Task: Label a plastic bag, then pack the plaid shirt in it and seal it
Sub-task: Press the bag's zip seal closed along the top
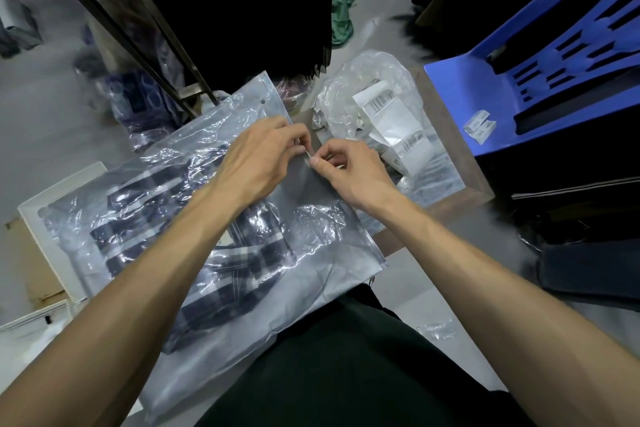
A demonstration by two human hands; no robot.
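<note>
Fingertips [314, 161] of both hands are pinching together at one spot on the upper edge of the plastic bag [311, 253], thumb against forefinger on each side, closed narrowly on what looks like the seal strip or its slider; the piece itself is too small to make out. Going from big to small: the plastic bag is lying across the person's lap and the corner of a low brown table [450, 135], glossy and crinkling, and the plaid shirt [194, 253] is sitting inside it, folded, filling the lower left part. That bundle is looking light and floppy, and the film slippery, so it is probably asking to be held by the reinforced top strip rather than the loose film, which would stretch or slide. Smaller, the left hand [256, 159] is reaching over the bag's mouth, the right hand [349, 170] meeting it from the table side. Just beyond them a roll of barcode labels [391, 118] is resting in a clear wrapper. Sealing seems to be the step under way
</note>
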